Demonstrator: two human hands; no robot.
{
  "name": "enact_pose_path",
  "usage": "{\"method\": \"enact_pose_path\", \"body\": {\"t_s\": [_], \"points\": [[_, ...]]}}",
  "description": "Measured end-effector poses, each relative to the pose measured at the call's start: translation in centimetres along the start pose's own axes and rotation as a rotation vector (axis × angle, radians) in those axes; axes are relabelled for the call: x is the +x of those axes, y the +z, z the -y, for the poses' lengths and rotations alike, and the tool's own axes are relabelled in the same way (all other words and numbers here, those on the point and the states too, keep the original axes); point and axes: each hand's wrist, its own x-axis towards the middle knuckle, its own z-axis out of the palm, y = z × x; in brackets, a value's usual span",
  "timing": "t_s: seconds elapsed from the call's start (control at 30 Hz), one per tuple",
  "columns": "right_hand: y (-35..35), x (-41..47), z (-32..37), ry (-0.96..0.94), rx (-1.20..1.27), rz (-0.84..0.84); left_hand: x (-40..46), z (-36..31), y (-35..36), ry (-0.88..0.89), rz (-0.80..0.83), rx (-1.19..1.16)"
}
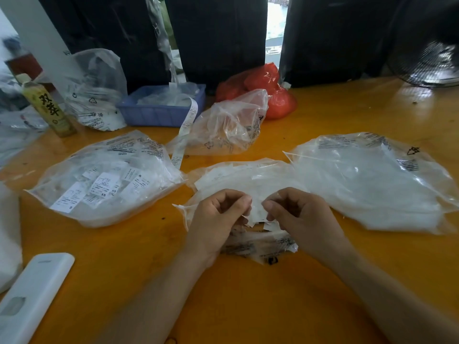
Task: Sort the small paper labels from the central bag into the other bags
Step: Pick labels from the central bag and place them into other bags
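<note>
The orange tabletop point(248, 294) carries 3 clear bags of white labels: the right bag point(372, 184), the left bag point(104, 180) and, between them, the central bag point(238, 180). Over the central bag's near edge, the left hand point(218, 219) and right hand point(300, 214) curl their fingers point(244, 203) onto a small paper label point(258, 212) pinched between them. The label lies midway between both hands, so either side bag is about equally reachable; its long axis cannot be told.

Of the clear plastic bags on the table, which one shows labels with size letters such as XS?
The bag on the left. Printed labels marked XS and S show through its plastic. The bag on the right shows only a white mass, with no readable letters.
</note>
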Motion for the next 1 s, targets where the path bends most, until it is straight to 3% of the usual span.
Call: {"method": "enact_pose_path", "body": {"t_s": [0.17,0.37,0.53,0.73,0.87,1.0], "points": [[0.1,0.0,-0.1,-0.016,-0.041,-0.058,-0.3,-0.1,0.2,-0.058,0.087,-0.050],[0.5,0.0,-0.2,-0.005,-0.153,0.014,0.1,-0.2,-0.1,0.025,0.016,-0.155],[-0.6,0.9,-0.7,-0.030,-0.478,-0.213,0.6,-0.4,-0.8,-0.008,-0.008,-0.347],[0.6,1.0,-1.0,-0.059,-0.852,-0.046,0.4,0.0,-0.6,-0.028,0.000,-0.324],[0.9,1.1,-1.0,0.011,-0.944,0.035,0.2,0.0,-0.2,-0.002,0.031,-0.237],[1.2,0.9,-0.8,-0.039,-0.976,0.024,0.2,-0.3,-0.1,-0.009,0.012,-0.202]]}}
